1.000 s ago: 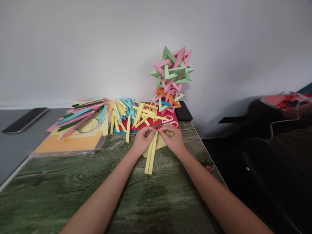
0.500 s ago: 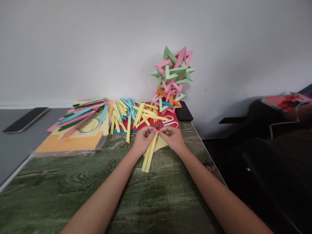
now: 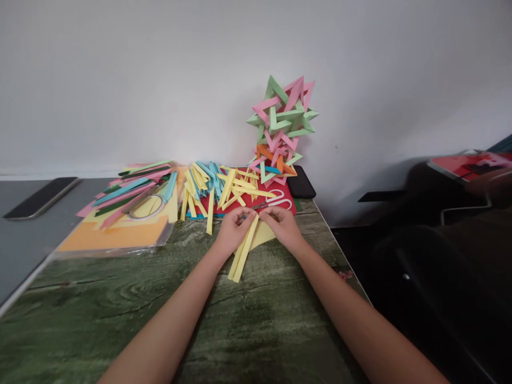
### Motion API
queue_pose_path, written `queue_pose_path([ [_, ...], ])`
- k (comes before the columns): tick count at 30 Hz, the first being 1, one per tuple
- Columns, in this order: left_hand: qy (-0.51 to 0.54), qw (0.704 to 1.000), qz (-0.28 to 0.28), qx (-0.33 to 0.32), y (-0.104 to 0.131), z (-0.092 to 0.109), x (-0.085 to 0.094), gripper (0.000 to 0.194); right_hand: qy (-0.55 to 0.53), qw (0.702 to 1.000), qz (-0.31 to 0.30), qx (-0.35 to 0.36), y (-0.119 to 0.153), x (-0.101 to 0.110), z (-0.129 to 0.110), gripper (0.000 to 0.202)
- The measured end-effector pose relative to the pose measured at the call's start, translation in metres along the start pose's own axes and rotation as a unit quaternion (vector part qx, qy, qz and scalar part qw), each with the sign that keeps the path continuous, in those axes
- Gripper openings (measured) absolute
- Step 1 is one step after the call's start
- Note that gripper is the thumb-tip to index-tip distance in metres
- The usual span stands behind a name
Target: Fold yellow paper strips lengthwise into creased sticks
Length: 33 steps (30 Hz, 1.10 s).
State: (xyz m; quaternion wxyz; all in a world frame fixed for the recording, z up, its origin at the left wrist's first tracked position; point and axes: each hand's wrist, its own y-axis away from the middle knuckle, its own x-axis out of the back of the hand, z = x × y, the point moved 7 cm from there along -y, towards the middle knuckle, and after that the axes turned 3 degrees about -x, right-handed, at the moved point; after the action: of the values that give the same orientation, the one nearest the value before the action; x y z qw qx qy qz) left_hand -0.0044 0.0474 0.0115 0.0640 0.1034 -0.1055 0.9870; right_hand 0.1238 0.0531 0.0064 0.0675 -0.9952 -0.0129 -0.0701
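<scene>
A folded yellow paper strip (image 3: 243,252) slants down toward me, with a crease along its length. My left hand (image 3: 236,229) pinches its far end between thumb and fingers. Opposite it, my right hand (image 3: 281,226) is closed in a pinch at the same tip. Under the strip and the hands lies a flat sheet of yellow paper (image 3: 263,234), partly covered. Just beyond my fingers are scissors with white handles (image 3: 280,199), resting on red paper (image 3: 262,204). Several folded yellow strips (image 3: 228,186) are heaped behind my left hand, with blue ones (image 3: 215,178) among them.
Pink and green paper star models (image 3: 284,109) are stacked against the wall. A dark phone (image 3: 302,183) lies beside them near the table's right edge. To the left, a plastic sleeve of orange paper (image 3: 116,234) bears coloured strips and a tape roll (image 3: 146,208). Another phone (image 3: 42,197) lies farther left.
The strip's near end has swung slightly to the left and its far end has turned a little between my fingers. Both hands stay almost in place.
</scene>
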Motion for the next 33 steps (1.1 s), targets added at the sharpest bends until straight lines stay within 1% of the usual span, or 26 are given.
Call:
queue_pose_path([
  [3, 0.013, 1.000, -0.014, -0.002, 0.000, -0.001, -0.002, 0.025, -0.005, 1.000, -0.004, -0.004, 0.001, 0.000, -0.001, 0.019],
  [6, 0.021, 1.000, -0.019, -0.008, -0.001, 0.000, -0.004, 0.025, 0.001, 1.000, -0.007, 0.006, 0.000, 0.000, 0.002, 0.018],
  [9, 0.041, 0.999, -0.025, -0.005, -0.002, 0.000, -0.006, 0.027, -0.011, 1.000, 0.015, 0.012, -0.002, 0.004, 0.007, 0.018],
  [12, 0.065, 0.997, -0.041, 0.017, -0.001, -0.004, -0.010, 0.035, -0.044, 0.997, 0.064, 0.017, -0.005, 0.011, 0.010, 0.020],
  [15, 0.066, 0.996, -0.045, 0.036, -0.001, -0.007, -0.012, 0.034, -0.061, 0.989, 0.132, 0.035, -0.005, 0.021, 0.008, 0.022],
  [19, 0.067, 0.996, -0.041, 0.047, -0.001, -0.008, -0.012, 0.028, -0.084, 0.964, 0.247, 0.046, 0.002, 0.042, 0.010, 0.021],
  [22, 0.074, 0.995, -0.026, 0.054, -0.002, -0.011, -0.009, 0.027, -0.099, 0.940, 0.323, 0.043, 0.008, 0.057, 0.016, 0.022],
  [24, 0.078, 0.995, -0.010, 0.057, -0.003, -0.013, -0.006, 0.027, -0.106, 0.928, 0.355, 0.027, 0.011, 0.064, 0.020, 0.023],
  [26, 0.085, 0.994, 0.006, 0.064, -0.004, -0.015, -0.004, 0.028, -0.102, 0.922, 0.374, 0.020, 0.013, 0.066, 0.020, 0.024],
  [28, 0.091, 0.993, 0.012, 0.072, -0.005, -0.017, -0.002, 0.029, -0.076, 0.917, 0.390, 0.042, 0.017, 0.066, 0.011, 0.023],
  [29, 0.093, 0.993, 0.012, 0.075, -0.005, -0.017, -0.002, 0.029, -0.052, 0.915, 0.394, 0.064, 0.019, 0.064, 0.004, 0.023],
  [30, 0.094, 0.993, 0.011, 0.076, -0.005, -0.017, -0.002, 0.029, -0.020, 0.919, 0.383, 0.087, 0.021, 0.060, -0.005, 0.021],
  [31, 0.094, 0.993, 0.008, 0.074, -0.005, -0.017, -0.002, 0.029, 0.028, 0.930, 0.349, 0.108, 0.020, 0.053, -0.014, 0.019],
  [32, 0.094, 0.993, 0.006, 0.071, -0.005, -0.017, -0.003, 0.029, 0.089, 0.942, 0.294, 0.137, 0.019, 0.042, -0.025, 0.015],
  [33, 0.096, 0.993, 0.003, 0.067, -0.005, -0.016, -0.003, 0.029, 0.153, 0.946, 0.228, 0.173, 0.019, 0.028, -0.034, 0.012],
])
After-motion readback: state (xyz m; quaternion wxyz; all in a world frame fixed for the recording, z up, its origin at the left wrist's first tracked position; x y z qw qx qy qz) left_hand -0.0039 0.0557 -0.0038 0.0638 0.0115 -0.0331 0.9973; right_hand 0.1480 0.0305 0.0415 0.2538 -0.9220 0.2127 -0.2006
